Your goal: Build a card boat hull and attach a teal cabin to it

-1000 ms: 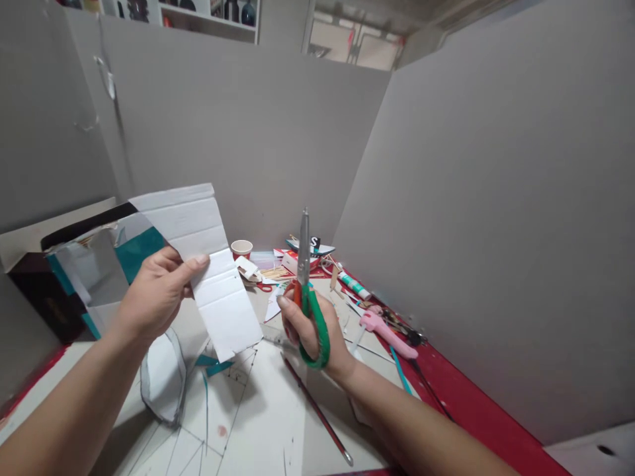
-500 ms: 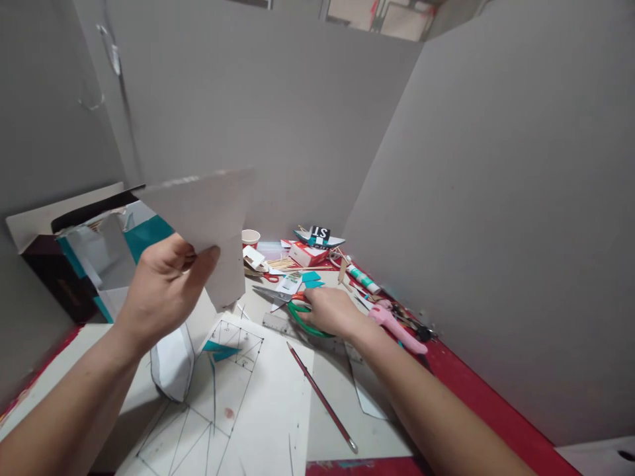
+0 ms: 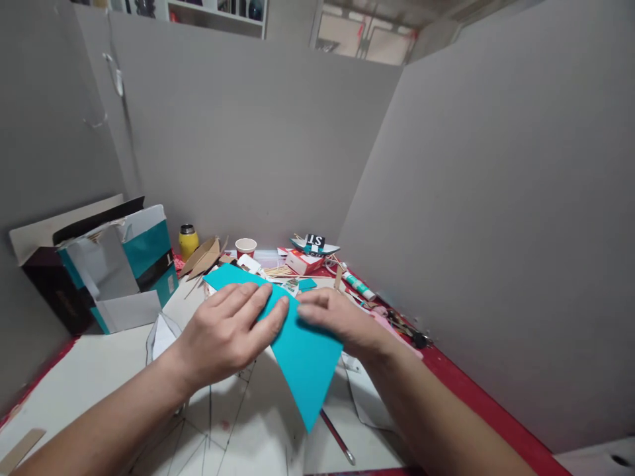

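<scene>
A piece of teal card (image 3: pixel 307 370) is in front of me, tilted over the drawn-on paper with one pointed corner toward me. My left hand (image 3: pixel 233 324) grips its left part, fingers and thumb spread across the teal face. At the card's upper right edge, my right hand (image 3: pixel 337 317) has its fingers bent against it, slightly blurred. Under the card lies white paper (image 3: pixel 258 423) with ruled pencil lines. A dark red pencil (image 3: pixel 340 439) sticks out below the card's tip. The scissors are out of sight.
At the left stands a teal and white box (image 3: pixel 143 258). Behind are a yellow bottle (image 3: pixel 188 243), a paper cup (image 3: pixel 245 248) and a small model boat (image 3: pixel 315 243). A glue stick (image 3: pixel 360 285) and loose tools line the right edge, beside a grey partition (image 3: pixel 496 231).
The raised card has come down and turned from its pale side to its teal side. My right hand has let go of the green-handled scissors and moved onto the card.
</scene>
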A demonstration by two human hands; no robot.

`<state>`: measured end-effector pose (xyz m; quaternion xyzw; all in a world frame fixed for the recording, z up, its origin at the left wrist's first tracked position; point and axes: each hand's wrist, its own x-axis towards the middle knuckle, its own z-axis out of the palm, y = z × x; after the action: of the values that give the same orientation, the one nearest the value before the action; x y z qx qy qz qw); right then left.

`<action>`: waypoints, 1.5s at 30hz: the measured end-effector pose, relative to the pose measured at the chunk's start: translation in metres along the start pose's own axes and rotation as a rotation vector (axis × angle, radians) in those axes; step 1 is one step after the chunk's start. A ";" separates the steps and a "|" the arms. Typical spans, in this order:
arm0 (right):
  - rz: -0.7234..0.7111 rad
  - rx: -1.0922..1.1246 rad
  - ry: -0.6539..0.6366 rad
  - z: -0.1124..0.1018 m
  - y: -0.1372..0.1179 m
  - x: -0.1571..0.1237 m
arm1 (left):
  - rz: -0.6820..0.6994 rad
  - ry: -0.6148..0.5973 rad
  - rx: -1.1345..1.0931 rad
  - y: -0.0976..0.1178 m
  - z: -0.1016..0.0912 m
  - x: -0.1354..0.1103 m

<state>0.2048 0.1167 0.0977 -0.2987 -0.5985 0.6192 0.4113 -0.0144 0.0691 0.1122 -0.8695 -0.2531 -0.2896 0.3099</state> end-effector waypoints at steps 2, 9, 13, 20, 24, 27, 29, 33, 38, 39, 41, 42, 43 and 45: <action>0.092 0.047 -0.139 0.003 -0.003 -0.005 | -0.023 0.043 -0.054 -0.005 0.002 -0.002; 0.060 -0.014 -0.271 -0.007 -0.017 -0.010 | -0.149 0.176 -0.055 -0.030 0.008 -0.012; -0.021 -0.057 -0.385 -0.003 -0.015 -0.009 | -0.211 0.236 -0.146 -0.021 0.010 -0.013; -0.116 -0.135 -0.409 0.005 -0.019 -0.011 | -0.812 0.062 -0.918 -0.003 -0.015 0.009; -0.153 -0.103 -0.336 -0.001 -0.015 -0.009 | -0.837 -0.062 -1.269 -0.007 -0.027 0.016; -0.181 -0.009 -0.331 -0.005 -0.008 -0.006 | -0.846 -0.127 -1.428 -0.009 -0.026 0.016; -0.195 0.052 -0.347 -0.006 -0.005 -0.004 | -0.857 -0.166 -1.486 -0.010 -0.024 0.015; -0.174 0.077 -0.367 -0.008 -0.003 -0.002 | -0.863 -0.250 -1.628 -0.012 -0.022 0.013; -0.171 0.149 -0.307 -0.010 -0.002 0.001 | -0.915 -0.231 -1.722 -0.012 -0.023 0.015; -0.180 0.162 -0.275 -0.010 -0.002 0.001 | -0.922 -0.211 -1.720 -0.011 -0.023 0.016; -0.214 0.145 -0.222 -0.008 -0.004 0.000 | -0.935 -0.175 -1.711 -0.009 -0.022 0.016; -0.239 0.118 -0.203 -0.006 -0.005 0.000 | -0.938 -0.162 -1.704 -0.008 -0.021 0.017; -0.265 0.087 -0.185 -0.005 -0.005 -0.001 | -0.943 -0.149 -1.695 -0.006 -0.020 0.017; -0.319 0.033 -0.143 -0.003 -0.006 -0.001 | -0.952 -0.134 -1.678 -0.003 -0.018 0.018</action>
<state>0.2085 0.1165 0.1029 -0.1485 -0.6559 0.5753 0.4656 -0.0097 0.0636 0.1371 -0.6288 -0.3069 -0.4213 -0.5770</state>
